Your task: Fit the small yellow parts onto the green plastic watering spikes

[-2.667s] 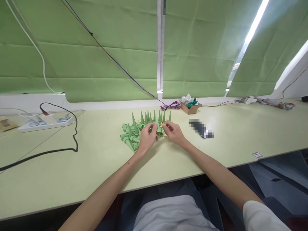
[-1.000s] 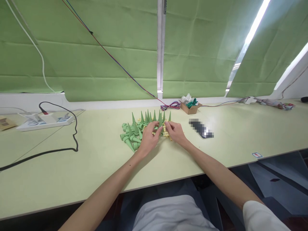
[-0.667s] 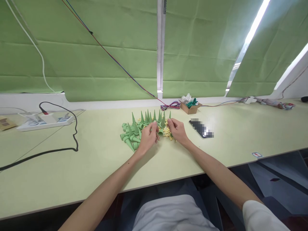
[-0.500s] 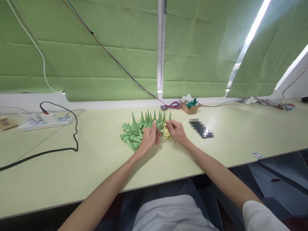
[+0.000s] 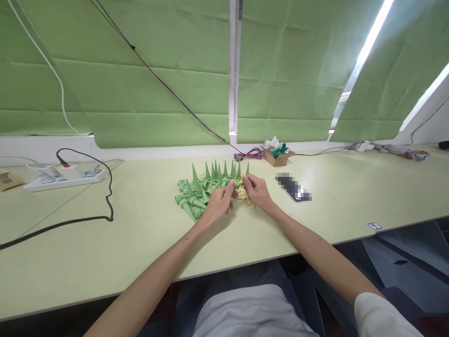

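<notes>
My left hand [image 5: 220, 201] is closed around a green plastic cone spike [image 5: 235, 184], held sideways with its wide end toward my right hand. My right hand [image 5: 258, 191] pinches what looks like a small yellow plastic piece at that end; the fingers partly cover it. Left of my hands is a pile of green cone spikes [image 5: 189, 201], many with ribbed caps, lying on their sides. Behind the hands, several green spikes [image 5: 215, 171] stand point up in a loose row. Small yellow plastic pieces [image 5: 243, 195] lie scattered under and between my hands.
A dark phone-like object [image 5: 293, 187], partly pixelated, lies right of my hands. Behind it stands a small cardboard box [image 5: 277, 159] with clear plastic and green material, beside coiled wire [image 5: 249, 153]. On the left are a white power strip [image 5: 66, 179] and a black cable [image 5: 111, 196].
My left thumb has tipped from upright toward the right, and the cone spike in that hand has turned sideways toward my right hand. The right hand has hardly moved.
</notes>
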The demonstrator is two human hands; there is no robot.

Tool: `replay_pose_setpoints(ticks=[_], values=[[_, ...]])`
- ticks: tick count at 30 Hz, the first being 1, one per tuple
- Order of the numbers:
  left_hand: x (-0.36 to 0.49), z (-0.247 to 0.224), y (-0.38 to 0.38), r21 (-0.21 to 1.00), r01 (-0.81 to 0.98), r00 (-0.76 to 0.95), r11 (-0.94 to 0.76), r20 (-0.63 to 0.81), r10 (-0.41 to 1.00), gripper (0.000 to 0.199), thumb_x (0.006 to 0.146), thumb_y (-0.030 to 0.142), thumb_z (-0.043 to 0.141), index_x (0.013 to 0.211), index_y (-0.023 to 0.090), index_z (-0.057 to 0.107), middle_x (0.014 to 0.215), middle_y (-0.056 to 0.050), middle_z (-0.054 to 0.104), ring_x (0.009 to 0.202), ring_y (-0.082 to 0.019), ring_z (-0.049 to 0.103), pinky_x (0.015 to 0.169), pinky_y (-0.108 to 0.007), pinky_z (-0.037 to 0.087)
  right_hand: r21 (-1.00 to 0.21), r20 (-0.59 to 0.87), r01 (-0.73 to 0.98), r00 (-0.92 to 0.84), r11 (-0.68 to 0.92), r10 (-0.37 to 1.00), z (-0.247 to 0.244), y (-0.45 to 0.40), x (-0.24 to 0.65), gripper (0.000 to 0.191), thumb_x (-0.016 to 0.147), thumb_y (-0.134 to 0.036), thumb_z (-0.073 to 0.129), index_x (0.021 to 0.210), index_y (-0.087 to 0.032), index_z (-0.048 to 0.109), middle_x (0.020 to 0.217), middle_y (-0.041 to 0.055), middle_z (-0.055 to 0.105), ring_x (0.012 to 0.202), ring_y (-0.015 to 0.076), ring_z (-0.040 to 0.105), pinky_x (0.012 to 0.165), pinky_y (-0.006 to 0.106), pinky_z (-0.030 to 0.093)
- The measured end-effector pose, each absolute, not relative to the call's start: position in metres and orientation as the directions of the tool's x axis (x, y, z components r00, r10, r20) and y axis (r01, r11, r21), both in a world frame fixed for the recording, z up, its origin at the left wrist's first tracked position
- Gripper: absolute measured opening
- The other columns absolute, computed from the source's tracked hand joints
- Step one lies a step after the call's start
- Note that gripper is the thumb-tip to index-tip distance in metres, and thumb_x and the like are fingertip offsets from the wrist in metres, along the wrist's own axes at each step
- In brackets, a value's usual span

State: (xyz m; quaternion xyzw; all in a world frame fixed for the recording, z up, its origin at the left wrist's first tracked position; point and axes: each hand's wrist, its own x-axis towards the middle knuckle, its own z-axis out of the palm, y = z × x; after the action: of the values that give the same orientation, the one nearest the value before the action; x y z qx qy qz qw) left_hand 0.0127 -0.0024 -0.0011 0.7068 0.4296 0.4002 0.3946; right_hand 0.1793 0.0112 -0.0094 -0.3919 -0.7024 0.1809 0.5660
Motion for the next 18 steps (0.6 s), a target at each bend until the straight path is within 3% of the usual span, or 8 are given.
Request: replay_pose_setpoints(ticks=[7, 14, 18], values=[[0.0122, -0.0017, -0.0020, 0.884, 0.331, 0.314, -0.330, 0.227, 0.922, 0.061, 0.090, 0.068, 0.035, 0.079, 0.015, 0.065, 0.059, -0.005, 0.059, 0.047, -0.016, 0.057, 0.043, -0.027, 0.042, -0.719, 0.631, 0.333, -0.054, 0.610, 0.774, -0.0115, 0.0122, 0.1791, 0.041, 0.096, -0.051, 0.043, 0.069, -0.021, 0.044, 0.055, -0.0040, 0.041, 0.049, 0.0102, 0.037, 0.050, 0.025, 0.030], [0.0128, 0.0030, -0.0051, 0.868, 0.331, 0.318, -0.369, 0.266, 0.910, 0.052, 0.091, 0.064, 0.039, 0.084, 0.017, 0.060, 0.085, -0.010, 0.067, 0.049, -0.013, 0.058, 0.039, -0.026, 0.042, -0.704, 0.641, 0.355, -0.054, 0.615, 0.765, -0.0096, 0.0116, 0.1795, 0.042, 0.097, -0.051, 0.041, 0.068, -0.021, 0.044, 0.054, -0.0043, 0.041, 0.049, 0.0105, 0.038, 0.051, 0.025, 0.031], [0.0126, 0.0021, -0.0050, 0.857, 0.332, 0.331, -0.393, 0.284, 0.900, 0.044, 0.091, 0.059, 0.042, 0.087, 0.018, 0.058, 0.081, -0.008, 0.066, 0.050, -0.014, 0.059, 0.041, -0.026, 0.042, -0.712, 0.631, 0.366, -0.042, 0.599, 0.775, -0.0098, 0.0116, 0.1789, 0.041, 0.097, -0.052, 0.041, 0.069, -0.021, 0.044, 0.053, -0.0046, 0.042, 0.049, 0.0108, 0.039, 0.052, 0.025, 0.032]])
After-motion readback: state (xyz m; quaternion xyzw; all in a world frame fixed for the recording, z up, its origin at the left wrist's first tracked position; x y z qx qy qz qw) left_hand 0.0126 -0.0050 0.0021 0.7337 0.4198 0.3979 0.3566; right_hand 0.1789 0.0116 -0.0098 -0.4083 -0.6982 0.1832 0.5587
